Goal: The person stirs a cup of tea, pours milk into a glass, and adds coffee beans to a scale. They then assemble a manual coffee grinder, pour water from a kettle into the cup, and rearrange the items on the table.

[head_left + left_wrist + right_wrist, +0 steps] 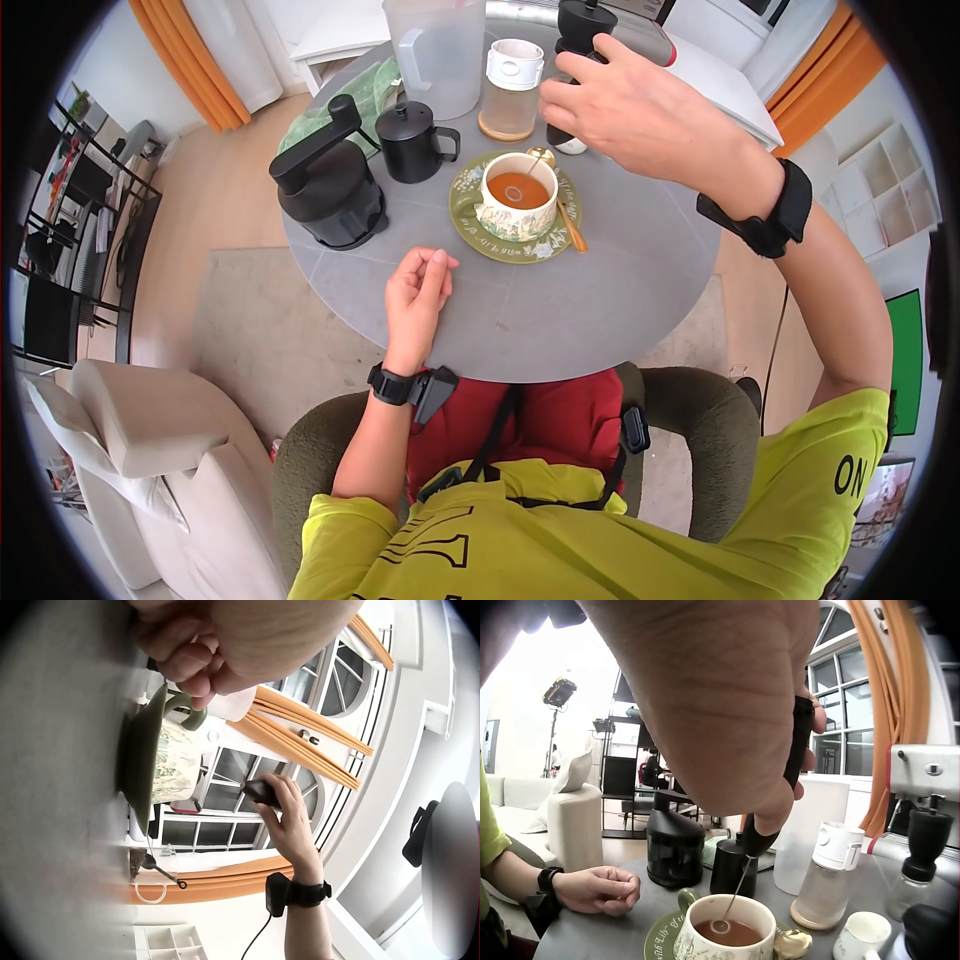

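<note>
My right hand [650, 110] [705, 697] grips a black handheld frother [261, 793] [757, 838] above a patterned cup [512, 222] [176, 761]. Its thin wire slants down into orange-brown liquid [731, 933], where the ring-shaped end shows at the surface. The cup stands upright on a green saucer [472, 232] [141, 757], with a small spoon [573, 230] lying at the saucer's right side. My left hand [418, 300] [600, 890] rests on the table left of the saucer, fingers loosely curled with nothing in them.
On the grey table [600, 320], a black lidded appliance [330, 195] and a black pot [408, 145] stand left of the cup. Behind are a clear pitcher [440, 60], a glass jar with a white collar [510, 95] and a black grinder [928, 832]. A small white cup [861, 937] is nearby.
</note>
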{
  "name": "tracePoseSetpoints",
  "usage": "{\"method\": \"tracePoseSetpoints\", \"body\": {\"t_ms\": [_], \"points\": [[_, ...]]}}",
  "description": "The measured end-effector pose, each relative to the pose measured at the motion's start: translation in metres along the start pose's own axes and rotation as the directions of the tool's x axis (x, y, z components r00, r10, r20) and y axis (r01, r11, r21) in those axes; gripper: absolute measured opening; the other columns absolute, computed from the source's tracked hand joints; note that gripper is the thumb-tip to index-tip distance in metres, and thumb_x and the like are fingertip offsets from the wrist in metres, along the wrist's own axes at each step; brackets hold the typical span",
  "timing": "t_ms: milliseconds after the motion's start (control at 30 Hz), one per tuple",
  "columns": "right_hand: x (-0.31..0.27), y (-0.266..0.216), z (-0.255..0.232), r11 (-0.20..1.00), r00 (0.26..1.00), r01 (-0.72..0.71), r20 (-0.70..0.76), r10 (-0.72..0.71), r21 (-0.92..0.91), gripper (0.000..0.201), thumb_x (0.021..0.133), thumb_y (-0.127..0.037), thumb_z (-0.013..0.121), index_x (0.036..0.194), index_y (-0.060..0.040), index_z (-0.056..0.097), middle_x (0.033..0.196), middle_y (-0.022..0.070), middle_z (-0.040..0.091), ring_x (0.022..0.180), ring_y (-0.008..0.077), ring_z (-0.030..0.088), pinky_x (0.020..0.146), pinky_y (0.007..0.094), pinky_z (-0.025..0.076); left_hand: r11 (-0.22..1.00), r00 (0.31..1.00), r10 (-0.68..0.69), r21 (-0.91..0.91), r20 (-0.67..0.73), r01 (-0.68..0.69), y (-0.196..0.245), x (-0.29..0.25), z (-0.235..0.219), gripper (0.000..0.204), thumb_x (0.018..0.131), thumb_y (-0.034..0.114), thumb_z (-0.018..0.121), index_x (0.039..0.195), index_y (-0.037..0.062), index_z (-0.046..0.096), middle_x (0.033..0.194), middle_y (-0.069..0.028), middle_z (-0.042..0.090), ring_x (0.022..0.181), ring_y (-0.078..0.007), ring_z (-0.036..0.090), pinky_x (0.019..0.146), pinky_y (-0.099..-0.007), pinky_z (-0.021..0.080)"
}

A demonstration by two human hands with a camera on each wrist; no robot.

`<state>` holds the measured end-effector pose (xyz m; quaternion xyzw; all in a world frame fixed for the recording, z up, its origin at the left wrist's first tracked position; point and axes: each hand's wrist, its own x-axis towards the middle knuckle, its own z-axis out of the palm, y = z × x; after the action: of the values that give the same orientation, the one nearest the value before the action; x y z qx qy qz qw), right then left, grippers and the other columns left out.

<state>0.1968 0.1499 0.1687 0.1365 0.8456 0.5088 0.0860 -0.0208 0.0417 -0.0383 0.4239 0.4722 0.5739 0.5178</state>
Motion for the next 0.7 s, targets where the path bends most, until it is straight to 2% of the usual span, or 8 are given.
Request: {"method": "tracePoseSetpoints", "body": {"t_ms": [267,367,433,467,533,567,633,700], "points": [[-0.029,0.008,-0.01,0.982,0.987,-0.148,0.083,0.139,0.119,0.025,0.077,-0.006,0.06,0.101,-0.0082,0.056,0.098,0.0,0.053,0.098,0.0154,0.05,0.08,0.0287,0.039,1.0,1.0,0.002,-0.017,0.008,-0.002,-0.002,0.0,0.0,0.019,0.099,0.019,0.051,0.09,0.0039,0.06,0.064,0.006,0.046,0.053,0.0,0.032,0.045,-0.0178,0.023],[-0.058,0.007,0.006,0.898,0.952,-0.306,0.08,0.296,0.317,0.033,0.079,-0.005,0.059,0.112,-0.0054,0.055,0.108,0.0041,0.056,0.103,0.02,0.051,0.084,0.0318,0.042,1.0,1.0,-0.002,0.003,-0.005,0.002,0.002,-0.002,0.002,0.021,0.1,0.021,0.05,0.089,0.0053,0.058,0.064,0.0063,0.045,0.054,-0.0006,0.032,0.046,-0.0175,0.023],[-0.079,-0.002,0.016,0.648,0.782,-0.51,-0.01,0.624,0.566,0.018,0.084,-0.015,0.062,0.1,-0.0072,0.061,0.097,0.0046,0.058,0.1,0.0198,0.055,0.083,0.0341,0.044,1.0,1.0,0.016,-0.014,-0.011,-0.016,0.0,-0.001,0.001,0.02,0.099,0.02,0.051,0.09,0.0045,0.059,0.064,0.0063,0.046,0.053,-0.0001,0.032,0.046,-0.0178,0.023],[-0.089,-0.007,0.016,0.648,0.78,-0.512,-0.01,0.625,0.564,0.018,0.084,-0.015,0.062,0.1,-0.0072,0.061,0.097,0.0046,0.058,0.1,0.0198,0.055,0.083,0.0341,0.044,1.0,1.0,0.017,-0.013,-0.009,-0.017,0.0,-0.001,0.002,0.02,0.099,0.02,0.051,0.09,0.0045,0.059,0.064,0.0063,0.046,0.053,-0.0001,0.032,0.046,-0.0178,0.023],[-0.109,-0.026,0.008,0.159,0.541,-0.572,0.225,0.81,0.805,0.028,0.087,-0.014,0.061,0.112,-0.0045,0.058,0.104,0.0119,0.058,0.101,0.0271,0.056,0.088,0.0356,0.043,0.999,0.999,0.033,-0.004,-0.015,-0.033,-0.001,-0.001,0.002,0.02,0.099,0.021,0.051,0.09,0.0049,0.059,0.064,0.0065,0.046,0.053,-0.0001,0.032,0.046,-0.0178,0.022],[-0.12,-0.039,0.012,0.158,0.539,-0.573,0.225,0.812,0.804,0.028,0.087,-0.014,0.061,0.112,-0.0045,0.058,0.104,0.0119,0.058,0.101,0.0271,0.056,0.088,0.0356,0.043,0.999,0.999,0.034,-0.002,-0.013,-0.034,-0.001,-0.001,0.001,0.02,0.099,0.021,0.051,0.09,0.0049,0.059,0.064,0.0065,0.046,0.053,-0.0001,0.032,0.046,-0.0178,0.022],[-0.14,-0.074,0.026,-0.088,0.389,-0.536,0.339,0.857,0.839,0.031,0.088,-0.016,0.062,0.116,-0.0038,0.057,0.103,0.0139,0.058,0.096,0.0284,0.056,0.087,0.0336,0.044,0.999,0.999,0.037,0.033,-0.024,-0.036,-0.002,0.0,0.001,0.021,0.099,0.022,0.051,0.09,0.0055,0.059,0.064,0.0066,0.046,0.053,-0.0002,0.032,0.045,-0.0178,0.023],[-0.153,-0.111,0.033,-0.228,0.323,-0.53,0.443,0.837,0.817,0.032,0.088,-0.015,0.062,0.117,-0.0029,0.056,0.1,0.0146,0.058,0.093,0.0286,0.056,0.085,0.0321,0.044,0.999,0.999,0.027,0.038,-0.031,-0.026,0.001,-0.001,0.003,0.02,0.099,0.021,0.05,0.089,0.0064,0.059,0.064,0.0065,0.045,0.054,-0.0007,0.032,0.046,-0.0178,0.023]]}}
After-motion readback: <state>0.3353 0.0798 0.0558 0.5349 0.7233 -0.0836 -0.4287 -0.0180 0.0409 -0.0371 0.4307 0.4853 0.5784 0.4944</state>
